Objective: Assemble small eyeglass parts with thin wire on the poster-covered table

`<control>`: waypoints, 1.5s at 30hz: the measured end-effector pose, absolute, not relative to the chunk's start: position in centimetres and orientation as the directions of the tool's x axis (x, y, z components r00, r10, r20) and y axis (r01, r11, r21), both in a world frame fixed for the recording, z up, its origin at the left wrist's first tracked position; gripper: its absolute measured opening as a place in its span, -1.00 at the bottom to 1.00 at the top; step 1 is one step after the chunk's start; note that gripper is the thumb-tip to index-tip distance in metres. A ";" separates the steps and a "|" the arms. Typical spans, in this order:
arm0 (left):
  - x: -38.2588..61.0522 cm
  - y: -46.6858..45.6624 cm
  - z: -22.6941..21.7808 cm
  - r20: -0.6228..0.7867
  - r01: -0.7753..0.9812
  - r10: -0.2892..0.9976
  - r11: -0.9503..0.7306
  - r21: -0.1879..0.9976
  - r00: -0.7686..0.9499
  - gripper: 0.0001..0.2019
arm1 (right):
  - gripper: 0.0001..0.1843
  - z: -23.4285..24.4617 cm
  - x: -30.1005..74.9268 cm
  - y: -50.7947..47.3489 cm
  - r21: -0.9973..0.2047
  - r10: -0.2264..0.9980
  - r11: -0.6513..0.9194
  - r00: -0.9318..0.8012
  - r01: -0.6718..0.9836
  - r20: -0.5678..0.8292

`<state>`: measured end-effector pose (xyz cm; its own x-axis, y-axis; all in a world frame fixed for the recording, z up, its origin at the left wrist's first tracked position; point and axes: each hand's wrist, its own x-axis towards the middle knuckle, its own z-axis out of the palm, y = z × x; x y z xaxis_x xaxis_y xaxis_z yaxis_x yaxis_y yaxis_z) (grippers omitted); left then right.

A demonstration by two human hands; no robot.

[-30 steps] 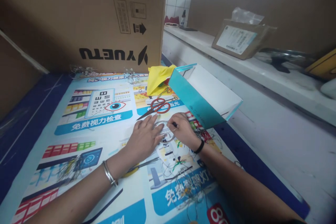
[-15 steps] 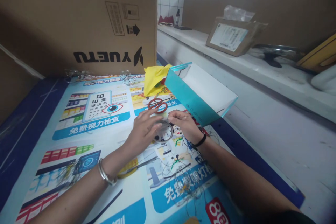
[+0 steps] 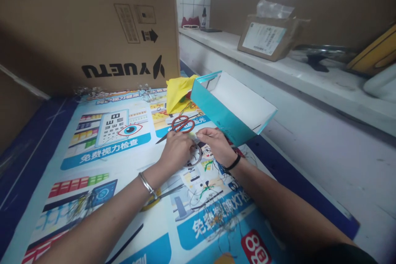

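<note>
My left hand (image 3: 176,151) is closed, its fingers curled at the upper left rim of a thin round ring (image 3: 198,160) that looks like a narrow clear tape roll. Close by on the right, my right hand (image 3: 216,143) pinches with thumb and forefinger; whatever is between the tips is too small to make out. Beyond the left hand lie scissors with red handles (image 3: 182,124), blades toward the left. A second pair with yellow handles (image 3: 152,201) is partly hidden by my left wrist. Loose thin strings (image 3: 218,214) lie tangled on the printed sheet below the hands.
An open turquoise box (image 3: 224,109) stands tilted beyond my right hand, with yellow cloth or paper (image 3: 177,95) beside it. A large cardboard box (image 3: 130,20) walls off the back left. Along the right runs a white ledge (image 3: 225,45) bearing a small carton (image 3: 262,37).
My left hand has turned and its fingers have curled in at the ring, uncovering the red scissors' blades. My right hand stays in a pinch beside it. The view has shifted slightly.
</note>
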<state>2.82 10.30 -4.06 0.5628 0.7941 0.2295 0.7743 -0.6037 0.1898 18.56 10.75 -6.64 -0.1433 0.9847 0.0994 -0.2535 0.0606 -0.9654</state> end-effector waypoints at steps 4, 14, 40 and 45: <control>3.4 10.1 -4.1 0.216 0.779 0.797 -0.600 0.181 0.564 -0.80 | -0.85 -6.6 18.5 10.8 -0.966 0.984 0.068 -0.145 -0.251 0.107; 4.0 9.8 -4.1 0.248 0.806 0.792 -0.588 0.066 0.558 -0.78 | -0.83 -6.6 18.4 10.7 -0.969 0.985 0.069 -0.141 -0.236 0.104; 1.7 8.8 -2.8 -0.195 -0.541 0.914 0.372 0.754 0.356 -0.80 | -0.76 -4.5 16.7 7.8 -0.980 0.985 0.165 -0.029 -0.114 0.169; 1.8 8.4 -2.7 -0.132 -0.569 0.909 0.355 0.742 0.394 -0.82 | -0.76 -3.6 16.6 7.6 -0.979 0.980 0.198 -0.012 -0.057 0.199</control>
